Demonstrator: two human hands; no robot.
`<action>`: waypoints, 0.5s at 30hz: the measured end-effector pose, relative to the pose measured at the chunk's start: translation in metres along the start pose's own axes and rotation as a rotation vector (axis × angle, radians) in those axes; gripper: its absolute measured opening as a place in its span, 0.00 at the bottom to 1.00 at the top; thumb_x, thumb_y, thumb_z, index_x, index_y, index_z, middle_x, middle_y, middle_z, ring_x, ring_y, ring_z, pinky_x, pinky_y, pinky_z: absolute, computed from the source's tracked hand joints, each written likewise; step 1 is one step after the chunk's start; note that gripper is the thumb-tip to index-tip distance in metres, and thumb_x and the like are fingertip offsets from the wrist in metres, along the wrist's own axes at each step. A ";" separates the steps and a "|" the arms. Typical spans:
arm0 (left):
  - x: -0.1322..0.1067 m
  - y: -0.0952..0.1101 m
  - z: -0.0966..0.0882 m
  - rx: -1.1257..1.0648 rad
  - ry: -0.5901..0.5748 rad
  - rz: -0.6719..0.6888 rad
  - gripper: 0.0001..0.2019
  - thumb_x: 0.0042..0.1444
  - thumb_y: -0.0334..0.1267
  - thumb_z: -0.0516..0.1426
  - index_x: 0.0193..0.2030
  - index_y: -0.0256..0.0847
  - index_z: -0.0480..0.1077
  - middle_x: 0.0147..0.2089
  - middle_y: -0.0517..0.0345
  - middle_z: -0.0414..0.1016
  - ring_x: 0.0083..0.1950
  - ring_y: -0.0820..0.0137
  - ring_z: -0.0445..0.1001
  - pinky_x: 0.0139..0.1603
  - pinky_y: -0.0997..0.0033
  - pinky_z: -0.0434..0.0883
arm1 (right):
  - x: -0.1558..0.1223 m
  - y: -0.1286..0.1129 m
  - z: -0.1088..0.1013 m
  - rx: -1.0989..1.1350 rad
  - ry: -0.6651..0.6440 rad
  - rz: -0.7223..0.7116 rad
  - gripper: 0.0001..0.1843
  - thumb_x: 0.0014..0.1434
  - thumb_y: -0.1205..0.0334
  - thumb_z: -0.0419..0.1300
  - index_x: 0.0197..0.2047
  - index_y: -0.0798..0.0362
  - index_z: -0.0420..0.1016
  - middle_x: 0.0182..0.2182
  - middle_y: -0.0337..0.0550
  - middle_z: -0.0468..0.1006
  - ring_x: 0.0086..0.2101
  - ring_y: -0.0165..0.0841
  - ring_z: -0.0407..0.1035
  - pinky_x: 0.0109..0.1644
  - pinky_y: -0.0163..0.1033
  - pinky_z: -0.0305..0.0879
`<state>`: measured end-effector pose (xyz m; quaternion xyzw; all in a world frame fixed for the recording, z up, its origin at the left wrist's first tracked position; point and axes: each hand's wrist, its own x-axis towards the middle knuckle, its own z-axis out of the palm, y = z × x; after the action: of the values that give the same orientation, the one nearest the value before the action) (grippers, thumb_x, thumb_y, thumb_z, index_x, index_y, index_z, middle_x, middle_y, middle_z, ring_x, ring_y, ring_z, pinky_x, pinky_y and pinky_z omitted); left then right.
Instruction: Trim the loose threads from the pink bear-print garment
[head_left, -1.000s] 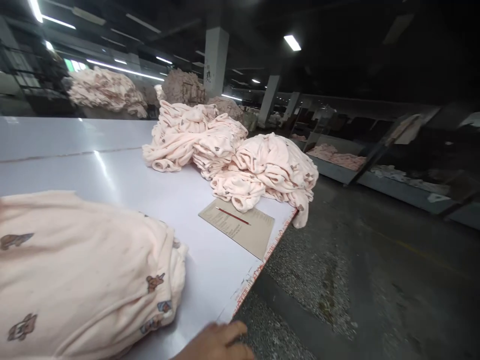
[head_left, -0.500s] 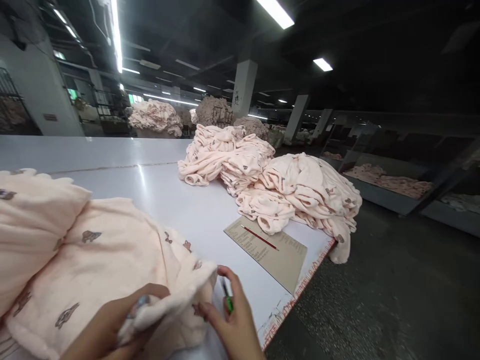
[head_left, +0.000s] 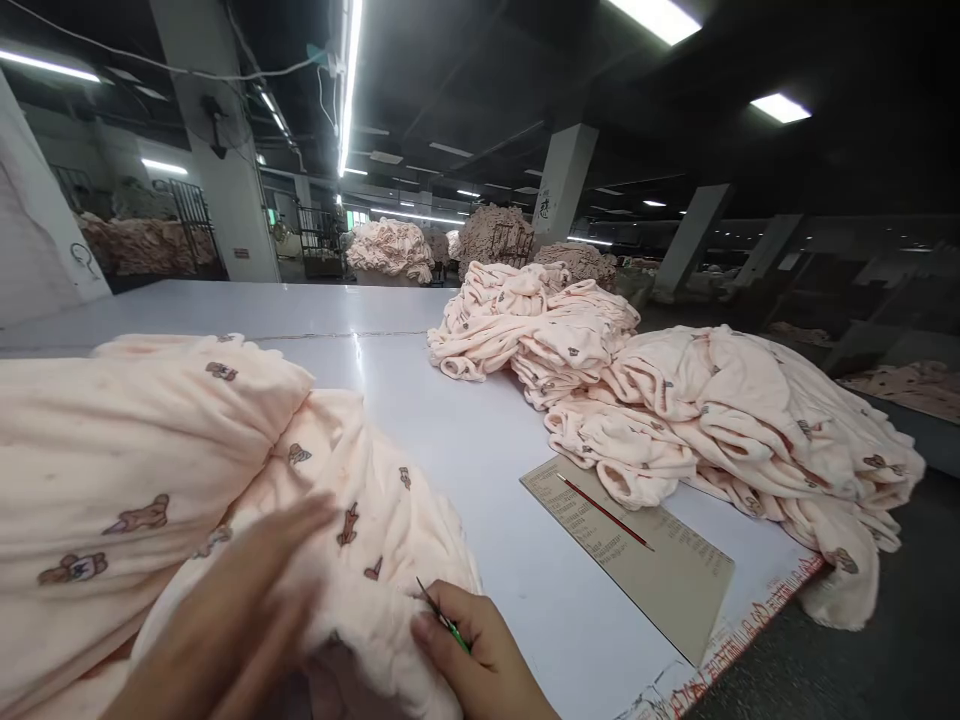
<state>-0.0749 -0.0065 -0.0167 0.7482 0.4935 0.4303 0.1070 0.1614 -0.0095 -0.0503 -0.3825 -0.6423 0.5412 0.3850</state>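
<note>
**Fleece under both hands at the table's near edge**

A thin green tool (head_left: 448, 622), slender and pointed, is pinched between thumb and fingers of the right hand (head_left: 480, 660), which is closed around it and pressed against the edge of the fleece (head_left: 352, 560). The left hand (head_left: 232, 620) is laid flat on the same cloth, fingers spread and blurred; nothing is gripped by it. The fleece is a soft, napped, pale-pink fabric printed with small brown bear figures, heaped in rounded folds at the near left of the table (head_left: 465, 440). The table top is smooth, glossy and white, with light reflected along it and a printed ruler strip (head_left: 739, 640) run along its right edge.

Just beyond the hands, a flat tan card (head_left: 660, 580) bearing rows of print is laid near that edge, and a thin red pencil (head_left: 604, 512) is rested diagonally across it. Touching the card's far corner, a rumpled pile (head_left: 720, 420) of the same pink fleece is heaped, with one end draped over the table edge. Behind it a second, more neatly folded stack (head_left: 525, 320) is set. Farther back, more pink heaps (head_left: 390, 248) are seen beside concrete pillars (head_left: 559, 185) under tube lights.
</note>
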 end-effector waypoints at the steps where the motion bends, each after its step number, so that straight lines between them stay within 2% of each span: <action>1: -0.002 0.013 0.009 -0.002 -0.048 -0.002 0.20 0.56 0.43 0.56 0.56 0.54 0.65 0.58 0.66 0.70 0.61 0.66 0.64 0.64 0.80 0.50 | 0.000 -0.003 0.000 -0.007 0.001 0.011 0.23 0.59 0.41 0.52 0.27 0.54 0.63 0.25 0.35 0.58 0.28 0.28 0.55 0.32 0.32 0.53; 2: -0.003 0.022 0.017 -0.022 -0.158 0.010 0.17 0.54 0.45 0.57 0.52 0.52 0.70 0.52 0.63 0.75 0.55 0.64 0.69 0.60 0.79 0.57 | -0.001 -0.005 0.000 -0.009 0.005 0.029 0.23 0.58 0.41 0.53 0.26 0.53 0.63 0.25 0.35 0.58 0.28 0.28 0.55 0.31 0.32 0.54; 4: -0.004 0.029 0.026 -0.068 -0.351 -0.069 0.14 0.50 0.49 0.59 0.43 0.49 0.75 0.44 0.60 0.79 0.46 0.63 0.75 0.51 0.79 0.67 | -0.002 -0.009 -0.001 0.048 0.011 0.105 0.23 0.57 0.41 0.55 0.26 0.52 0.62 0.23 0.34 0.57 0.26 0.27 0.57 0.27 0.31 0.55; 6: -0.003 0.024 0.030 -0.138 -0.485 -0.252 0.18 0.47 0.51 0.61 0.42 0.46 0.75 0.45 0.57 0.79 0.46 0.61 0.76 0.46 0.78 0.71 | -0.002 -0.012 -0.001 0.159 0.005 0.209 0.23 0.54 0.39 0.56 0.26 0.51 0.61 0.21 0.32 0.57 0.21 0.25 0.56 0.20 0.29 0.54; 8: -0.003 0.016 0.032 -0.255 -0.557 -0.463 0.22 0.47 0.52 0.61 0.47 0.44 0.74 0.50 0.55 0.77 0.51 0.59 0.74 0.48 0.76 0.71 | -0.003 -0.012 0.000 0.197 0.078 0.242 0.21 0.54 0.41 0.57 0.30 0.51 0.62 0.22 0.33 0.60 0.20 0.25 0.57 0.18 0.28 0.55; 10: -0.003 0.014 0.036 -0.398 -0.591 -0.600 0.23 0.48 0.52 0.60 0.49 0.42 0.72 0.51 0.55 0.76 0.53 0.59 0.72 0.51 0.74 0.71 | -0.005 -0.009 0.004 0.033 0.276 0.092 0.15 0.56 0.48 0.57 0.36 0.51 0.65 0.29 0.37 0.66 0.26 0.28 0.63 0.25 0.30 0.62; 12: -0.004 0.017 0.040 -0.523 -0.593 -0.645 0.23 0.48 0.52 0.60 0.48 0.41 0.73 0.48 0.54 0.78 0.52 0.58 0.72 0.51 0.72 0.71 | -0.008 -0.005 0.008 -0.207 0.441 -0.134 0.09 0.57 0.55 0.57 0.38 0.51 0.67 0.33 0.39 0.67 0.32 0.29 0.66 0.33 0.30 0.64; 13: -0.005 0.020 0.042 -0.566 -0.587 -0.645 0.23 0.47 0.53 0.61 0.47 0.40 0.73 0.46 0.54 0.78 0.51 0.58 0.73 0.50 0.71 0.71 | -0.010 -0.002 0.011 -0.319 0.465 -0.220 0.08 0.57 0.56 0.57 0.37 0.50 0.68 0.32 0.38 0.68 0.32 0.29 0.66 0.34 0.30 0.63; 15: -0.007 0.024 0.046 -0.625 -0.563 -0.638 0.23 0.45 0.53 0.63 0.44 0.41 0.75 0.45 0.54 0.79 0.50 0.57 0.73 0.50 0.70 0.71 | -0.014 0.004 0.015 -0.475 0.455 -0.282 0.08 0.56 0.55 0.58 0.34 0.49 0.68 0.28 0.36 0.68 0.27 0.28 0.64 0.29 0.30 0.60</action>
<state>-0.0258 -0.0118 -0.0344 0.5798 0.4971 0.2852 0.5792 0.1535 -0.0275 -0.0566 -0.4798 -0.6944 0.2191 0.4894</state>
